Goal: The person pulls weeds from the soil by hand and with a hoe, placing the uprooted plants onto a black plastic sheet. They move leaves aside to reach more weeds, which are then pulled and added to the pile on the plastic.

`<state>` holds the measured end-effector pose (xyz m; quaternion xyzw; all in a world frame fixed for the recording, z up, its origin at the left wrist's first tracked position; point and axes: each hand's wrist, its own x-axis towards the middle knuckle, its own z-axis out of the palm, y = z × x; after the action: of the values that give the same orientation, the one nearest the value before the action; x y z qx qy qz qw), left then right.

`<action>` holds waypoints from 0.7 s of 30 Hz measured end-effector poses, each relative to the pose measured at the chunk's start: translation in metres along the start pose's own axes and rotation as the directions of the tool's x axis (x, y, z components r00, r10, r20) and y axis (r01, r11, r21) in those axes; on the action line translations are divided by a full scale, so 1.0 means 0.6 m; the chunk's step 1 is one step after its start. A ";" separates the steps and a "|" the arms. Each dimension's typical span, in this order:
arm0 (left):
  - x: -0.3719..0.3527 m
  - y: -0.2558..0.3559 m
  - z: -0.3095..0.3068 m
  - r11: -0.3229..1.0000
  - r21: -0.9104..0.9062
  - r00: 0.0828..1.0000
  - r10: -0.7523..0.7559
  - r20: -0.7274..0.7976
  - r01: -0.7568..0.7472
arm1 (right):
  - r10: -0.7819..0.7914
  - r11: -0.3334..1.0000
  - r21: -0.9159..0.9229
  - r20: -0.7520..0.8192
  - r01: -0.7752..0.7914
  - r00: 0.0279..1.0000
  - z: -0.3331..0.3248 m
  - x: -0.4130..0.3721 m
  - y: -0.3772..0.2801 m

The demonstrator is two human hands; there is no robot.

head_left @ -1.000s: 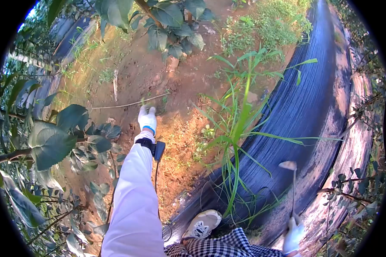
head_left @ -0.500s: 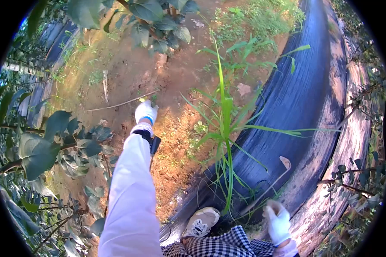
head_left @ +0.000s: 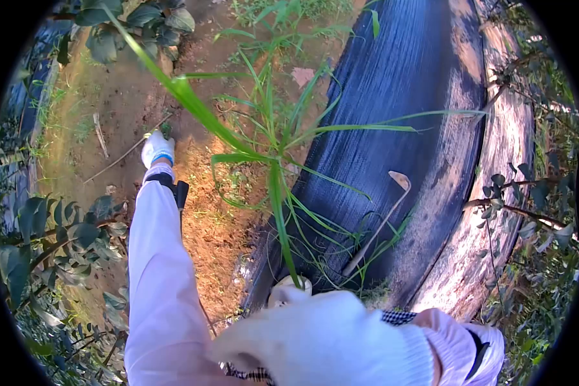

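The white-gloved right hand (head_left: 328, 341) hung close under the camera, its back showing, so I cannot tell its grip. Just beyond it rose a tall green grass tuft (head_left: 273, 161), and a thin long-handled tool (head_left: 379, 225) lay loose on the black plastic sheet (head_left: 405, 96). The white-gloved left hand (head_left: 157, 147) reached down to the red-brown soil (head_left: 212, 225) beside a thin dry twig (head_left: 119, 157); its grip was unclear.

Glossy plastic sheet (head_left: 405, 116); matt cloth glove (head_left: 328, 334).
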<state>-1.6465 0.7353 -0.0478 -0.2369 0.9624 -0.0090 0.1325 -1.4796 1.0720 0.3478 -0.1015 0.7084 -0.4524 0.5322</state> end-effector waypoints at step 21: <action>-0.080 -0.023 0.079 0.747 -0.499 0.894 0.419 -0.162 -0.440 | -0.216 0.969 0.098 -0.118 0.228 0.969 0.009 -0.027 0.091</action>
<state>-1.5870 0.7471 -0.0802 -0.0361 0.9587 0.2788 0.0426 -1.4500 1.1104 0.3173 -0.1263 0.6936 -0.5527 0.4444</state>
